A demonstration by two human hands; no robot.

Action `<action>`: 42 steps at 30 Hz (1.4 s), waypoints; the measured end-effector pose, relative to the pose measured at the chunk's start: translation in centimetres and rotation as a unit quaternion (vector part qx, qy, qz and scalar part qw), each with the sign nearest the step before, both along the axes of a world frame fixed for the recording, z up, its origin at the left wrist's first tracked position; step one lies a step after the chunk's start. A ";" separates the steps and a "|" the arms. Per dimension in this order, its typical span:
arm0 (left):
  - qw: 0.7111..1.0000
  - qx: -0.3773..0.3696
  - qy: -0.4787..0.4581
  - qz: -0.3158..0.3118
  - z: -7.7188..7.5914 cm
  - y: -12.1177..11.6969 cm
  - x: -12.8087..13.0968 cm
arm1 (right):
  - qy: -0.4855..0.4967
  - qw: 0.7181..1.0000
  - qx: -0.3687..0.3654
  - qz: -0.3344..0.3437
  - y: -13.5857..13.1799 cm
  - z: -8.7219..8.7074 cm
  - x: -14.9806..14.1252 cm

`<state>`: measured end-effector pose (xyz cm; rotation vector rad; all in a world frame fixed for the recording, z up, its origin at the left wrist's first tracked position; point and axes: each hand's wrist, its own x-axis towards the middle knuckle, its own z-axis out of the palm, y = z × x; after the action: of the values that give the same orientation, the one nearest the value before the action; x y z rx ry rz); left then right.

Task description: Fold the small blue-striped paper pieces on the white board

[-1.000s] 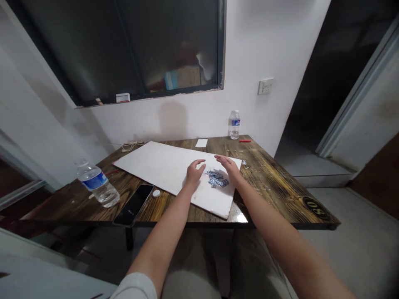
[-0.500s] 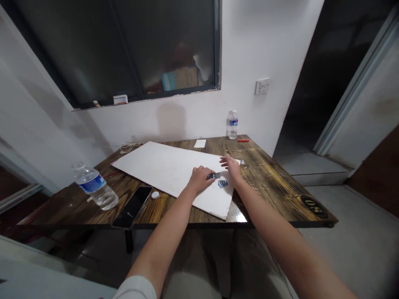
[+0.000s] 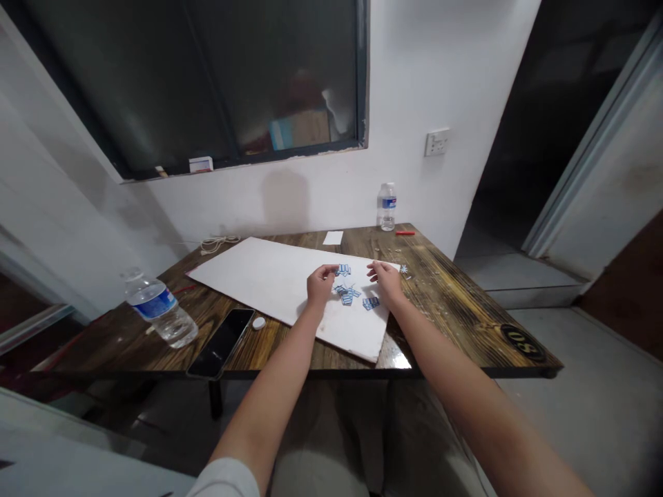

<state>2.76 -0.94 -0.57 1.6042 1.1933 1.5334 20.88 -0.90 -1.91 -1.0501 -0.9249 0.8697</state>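
Between the thumb and fingers of my left hand (image 3: pixel 320 283) is a small flat blue-and-white cut-out piece (image 3: pixel 343 270), lifted over the white board (image 3: pixel 274 269). Below it lie a few overlapping pieces of the same kind (image 3: pixel 347 295), too small to make out in detail. Another blue-and-white striped piece (image 3: pixel 370 303) rests nearer the board's right edge. My right hand (image 3: pixel 386 279) hovers by that edge, fingers apart and slightly bent, with nothing seen in it. Just past its fingers, at the board's far corner, is a small star-shaped blue piece (image 3: pixel 404 269).
On the wooden table (image 3: pixel 456 310) stand a large water bottle (image 3: pixel 160 307) at left and a smaller bottle (image 3: pixel 387 207) at the back. A phone (image 3: pixel 220 345), a white cap (image 3: pixel 258 323), a red pen (image 3: pixel 405 233), white paper (image 3: pixel 333 238) and a cord (image 3: pixel 217 243) lie around the board.
My left hand has risen off the board with a piece pinched in it, uncovering the pieces beneath. My right hand has barely moved.
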 end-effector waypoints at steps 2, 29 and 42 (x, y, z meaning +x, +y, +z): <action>1.000 -0.006 -0.006 0.008 -0.1 0.2 -0.2 | 0.002 1.000 -0.001 0.000 -0.1 0.1 0.0; 0.806 0.196 0.451 -0.330 0.2 -2.0 1.5 | -0.054 0.998 -0.017 0.015 0.4 -0.7 -0.1; 0.850 0.127 0.507 -0.066 0.4 -2.0 0.5 | -0.082 0.996 -0.028 0.018 0.2 -0.6 -0.1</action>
<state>3.31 -2.98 -0.21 2.7709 1.3391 0.7012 20.78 -0.71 -2.53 -1.1701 -1.0655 0.8534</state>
